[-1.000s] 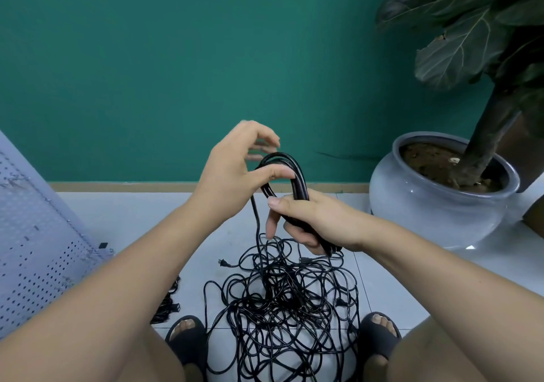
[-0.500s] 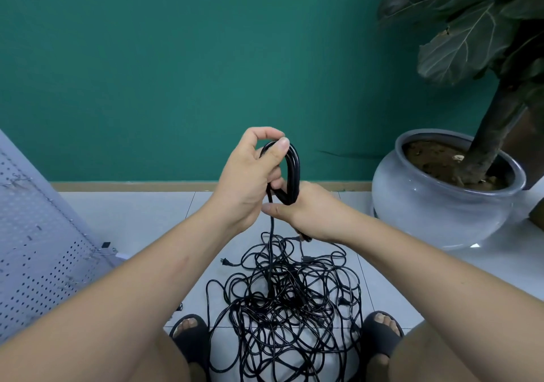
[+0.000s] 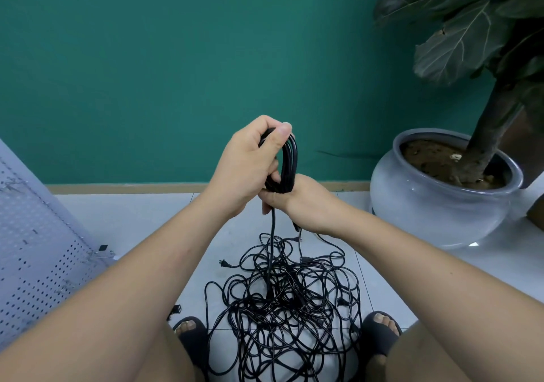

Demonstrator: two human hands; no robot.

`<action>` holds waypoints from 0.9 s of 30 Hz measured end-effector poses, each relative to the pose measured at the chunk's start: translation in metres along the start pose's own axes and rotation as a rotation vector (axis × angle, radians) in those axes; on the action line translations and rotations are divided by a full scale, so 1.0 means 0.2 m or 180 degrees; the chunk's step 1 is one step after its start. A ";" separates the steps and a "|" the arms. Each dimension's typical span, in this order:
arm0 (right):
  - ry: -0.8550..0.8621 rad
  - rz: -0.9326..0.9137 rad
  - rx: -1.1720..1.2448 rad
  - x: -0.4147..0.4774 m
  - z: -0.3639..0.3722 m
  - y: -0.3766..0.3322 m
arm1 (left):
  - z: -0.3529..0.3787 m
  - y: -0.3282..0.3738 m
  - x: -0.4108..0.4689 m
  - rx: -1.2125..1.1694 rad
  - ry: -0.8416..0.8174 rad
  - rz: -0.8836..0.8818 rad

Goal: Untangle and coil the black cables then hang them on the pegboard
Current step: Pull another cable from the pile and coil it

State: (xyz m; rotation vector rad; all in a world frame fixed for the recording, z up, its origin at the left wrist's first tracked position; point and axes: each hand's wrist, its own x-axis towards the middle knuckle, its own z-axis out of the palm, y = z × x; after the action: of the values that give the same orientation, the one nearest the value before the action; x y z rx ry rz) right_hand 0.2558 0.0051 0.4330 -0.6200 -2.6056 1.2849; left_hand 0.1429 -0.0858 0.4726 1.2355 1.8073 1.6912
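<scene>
Soil, trunk (image 3: 482, 143) in pot (image 3: 435, 205)

Left hand (image 3: 245, 167) above right hand (image 3: 306, 205), both clenched.

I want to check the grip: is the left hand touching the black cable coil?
Touching. The head view shows the left hand closed around the top of the cable coil, its thumb pressed onto the loops, with no gap visible.

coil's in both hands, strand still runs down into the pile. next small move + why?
Probably draw up more strand with the left hand and lay another loop onto the coil that the right hand pinches at its base: the tangled pile still holds it.
</scene>
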 end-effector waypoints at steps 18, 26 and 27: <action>0.0933 -0.0278 0.1641 -0.03 -0.22 0.03 | 0.13 -0.32 -0.12 0.0106 -0.1247 -0.1315; 0.1346 -0.0309 0.2961 -0.02 -0.20 -0.08 | 0.26 -0.43 -0.22 0.0657 -0.0974 -0.0754; 0.1420 -0.0298 0.2881 -0.02 -0.19 -0.09 | 0.28 -0.42 -0.22 0.0682 -0.0992 -0.0769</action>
State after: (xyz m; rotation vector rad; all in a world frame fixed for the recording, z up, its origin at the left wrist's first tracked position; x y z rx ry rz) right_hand 0.2677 0.0213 0.4706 -0.5068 -1.4578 1.8142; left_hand 0.1819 -0.0784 0.3701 1.2266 1.8875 1.1305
